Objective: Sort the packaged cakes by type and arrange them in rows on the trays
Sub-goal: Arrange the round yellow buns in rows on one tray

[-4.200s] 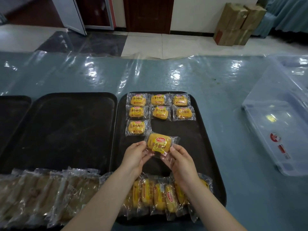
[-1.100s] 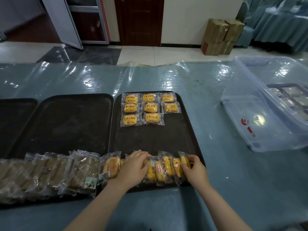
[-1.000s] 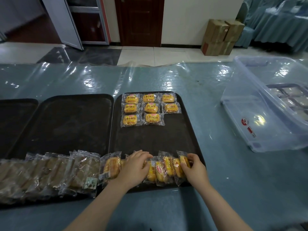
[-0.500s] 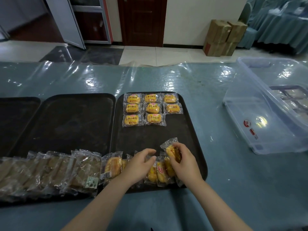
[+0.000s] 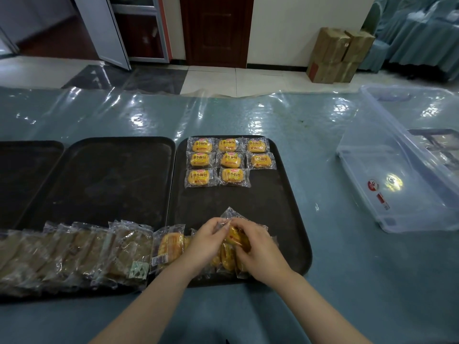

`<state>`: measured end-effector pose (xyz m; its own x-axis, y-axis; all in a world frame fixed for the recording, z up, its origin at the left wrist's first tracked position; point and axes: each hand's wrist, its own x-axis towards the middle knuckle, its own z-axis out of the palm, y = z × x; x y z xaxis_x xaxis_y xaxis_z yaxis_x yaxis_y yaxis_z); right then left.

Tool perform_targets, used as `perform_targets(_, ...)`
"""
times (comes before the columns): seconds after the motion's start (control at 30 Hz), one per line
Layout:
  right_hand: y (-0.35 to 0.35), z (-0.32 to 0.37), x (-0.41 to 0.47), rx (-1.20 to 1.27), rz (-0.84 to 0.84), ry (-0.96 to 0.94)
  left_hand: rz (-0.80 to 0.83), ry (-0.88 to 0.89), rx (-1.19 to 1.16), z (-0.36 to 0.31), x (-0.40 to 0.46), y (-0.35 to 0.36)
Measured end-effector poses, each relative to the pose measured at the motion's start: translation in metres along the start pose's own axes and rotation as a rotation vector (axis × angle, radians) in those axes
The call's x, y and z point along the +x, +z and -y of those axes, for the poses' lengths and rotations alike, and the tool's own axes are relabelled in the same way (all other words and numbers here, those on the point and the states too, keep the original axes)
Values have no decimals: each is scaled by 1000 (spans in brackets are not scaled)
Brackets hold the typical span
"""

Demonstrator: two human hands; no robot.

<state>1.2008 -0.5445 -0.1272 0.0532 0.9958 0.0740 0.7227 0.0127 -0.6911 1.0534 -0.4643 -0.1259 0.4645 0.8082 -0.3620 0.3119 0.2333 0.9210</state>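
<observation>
Right now a yellow packaged cake [image 5: 236,238] is held just above the near end of the right-hand black tray [image 5: 285,219], over the upright bunch of unsorted yellow cakes [image 5: 224,259] at that tray's front edge. The right hand [image 5: 258,252] has its fingers curled round the cake, and the left hand [image 5: 207,242] pinches the clear wrapper at its left end.

By the look of it the sorting is at an early stage. Eight yellow cakes [image 5: 229,158] lie flat at the far end of that tray: two full rows of three and a third row of two, with the right-hand place in that row bare. My guess is the held cake belongs there. The rest of the bunch is left to lay out, along with one pale cake standing on edge [image 5: 169,245] just left of the hands. The long overlapping line of brown packaged cakes [image 5: 74,254] along the front of the middle tray [image 5: 99,175] looks untouched, and a third tray [image 5: 24,170] shows only its corner at the left.

The yellow wrappers carry Chinese characters, "小面包", under a small red oval logo too small to read. The pale cake shows a barcode label. The clear plastic bin [image 5: 397,182] at the right bears a red round sticker, illegible
</observation>
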Motion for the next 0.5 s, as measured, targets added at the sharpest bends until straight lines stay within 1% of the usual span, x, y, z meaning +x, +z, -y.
perform_targets(0.1, 0, -1, 2, 21, -2, -6, 3, -25, -66, 2, 1, 0)
perform_targets(0.17, 2, -6, 2, 18, -28, 27, -10, -35, -92, 2, 2, 1)
perform_targets(0.3, 5, -16, 1, 30, -110, 156, -43, -48, -154, 2, 6, 1)
perform_targets(0.43, 0, -19, 2, 164, -203, 328, -86, -50, -191, -1, 10, -1)
perform_targets(0.5, 0, -21, 5, 283, -219, 439, -108, -53, -197, -3, 11, -2)
